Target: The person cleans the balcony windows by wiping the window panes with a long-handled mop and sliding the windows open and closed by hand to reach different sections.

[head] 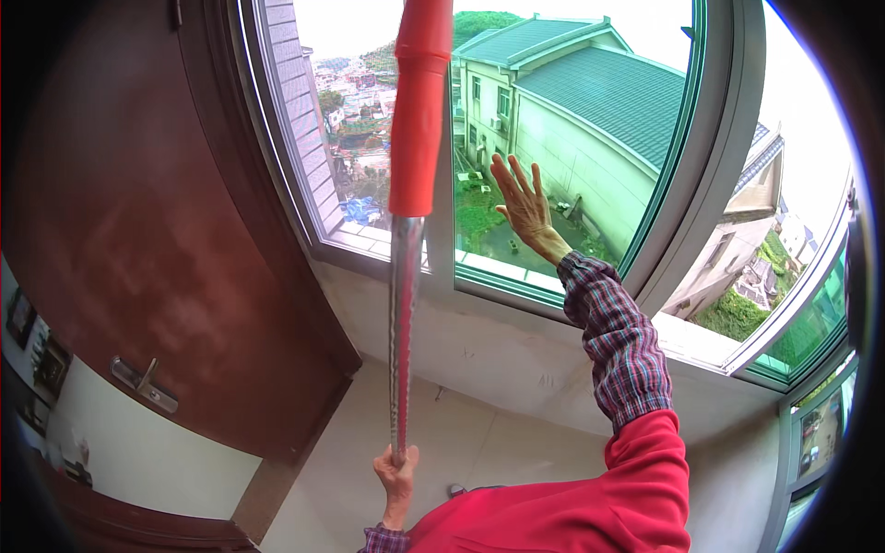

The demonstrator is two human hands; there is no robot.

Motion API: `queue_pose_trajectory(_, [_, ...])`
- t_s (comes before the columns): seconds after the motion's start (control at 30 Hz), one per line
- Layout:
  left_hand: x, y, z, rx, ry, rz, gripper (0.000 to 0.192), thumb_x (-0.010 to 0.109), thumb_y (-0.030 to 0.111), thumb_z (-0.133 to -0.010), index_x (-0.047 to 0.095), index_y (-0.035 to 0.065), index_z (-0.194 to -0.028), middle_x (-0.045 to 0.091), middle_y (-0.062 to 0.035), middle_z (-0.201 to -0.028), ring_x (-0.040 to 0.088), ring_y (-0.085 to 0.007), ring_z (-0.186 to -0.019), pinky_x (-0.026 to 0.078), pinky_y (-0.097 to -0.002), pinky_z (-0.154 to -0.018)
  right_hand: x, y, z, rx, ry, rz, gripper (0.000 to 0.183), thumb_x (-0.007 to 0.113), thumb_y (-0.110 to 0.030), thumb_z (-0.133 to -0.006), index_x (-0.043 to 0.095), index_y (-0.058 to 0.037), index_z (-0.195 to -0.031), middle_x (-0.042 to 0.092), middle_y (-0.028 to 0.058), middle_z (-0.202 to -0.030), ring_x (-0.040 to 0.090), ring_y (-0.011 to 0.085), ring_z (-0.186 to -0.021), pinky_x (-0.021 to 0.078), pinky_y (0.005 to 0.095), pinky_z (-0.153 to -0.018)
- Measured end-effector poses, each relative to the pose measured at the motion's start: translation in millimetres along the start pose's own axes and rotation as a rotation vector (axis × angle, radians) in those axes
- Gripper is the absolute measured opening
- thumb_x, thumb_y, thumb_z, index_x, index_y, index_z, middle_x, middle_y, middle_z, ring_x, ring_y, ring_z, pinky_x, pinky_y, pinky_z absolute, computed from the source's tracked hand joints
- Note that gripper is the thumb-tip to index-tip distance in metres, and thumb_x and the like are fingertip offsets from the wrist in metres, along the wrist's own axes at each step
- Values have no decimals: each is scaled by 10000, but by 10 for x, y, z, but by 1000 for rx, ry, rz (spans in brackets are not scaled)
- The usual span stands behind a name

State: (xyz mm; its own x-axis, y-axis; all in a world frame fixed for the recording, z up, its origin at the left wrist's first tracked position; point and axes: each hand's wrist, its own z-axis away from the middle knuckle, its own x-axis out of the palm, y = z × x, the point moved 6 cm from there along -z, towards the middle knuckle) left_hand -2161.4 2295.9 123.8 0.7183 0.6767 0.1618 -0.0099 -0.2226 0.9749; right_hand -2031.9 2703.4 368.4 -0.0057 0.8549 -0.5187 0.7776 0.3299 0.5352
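My left hand (pixel 396 466), low in the middle of the head view, is closed around the lower end of a shiny metal pole (pixel 403 332). The pole stands upright, close to the camera, and its upper part is a red plastic sleeve (pixel 417 138) that runs out of the top of the view. My right hand (pixel 527 211) is raised with its fingers spread, at the green-tinted window pane (pixel 588 173); whether the palm touches the glass I cannot tell. A checked sleeve cover (pixel 626 345) is on my right forearm.
A brown door (pixel 173 263) with a metal handle (pixel 145 383) stands at the left. Grey window frames (pixel 712 166) curve across the right, above a pale wall (pixel 484 345) and tiled floor (pixel 477 428). Houses lie outside. A small metal fitting (pixel 440 393) sits low by the wall.
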Motion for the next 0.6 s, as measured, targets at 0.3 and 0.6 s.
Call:
queue_pose_trajectory(0.3, [64, 174, -158, 11, 28, 48, 419, 643, 112, -789, 297, 117, -553, 248, 89, -552, 215, -34, -517, 145, -247, -465, -18, 34, 18, 2, 16, -31, 875, 628, -434, -722, 178, -134, -1410, 17, 25, -1487, 9, 232, -1368, 22, 499, -1093])
queue_pose_trajectory(0.6, [-120, 285, -157, 19, 106, 6, 403, 648, 148, -793, 331, 107, -547, 288, 91, -533, 244, -26, -514, 175, -240, -464, -514, -563, -276, -166, 345, -685, 269, 570, -106, -772, 583, -50, -1034, 446, 156, -1259, 272, 302, -1293, 169, 540, -1063])
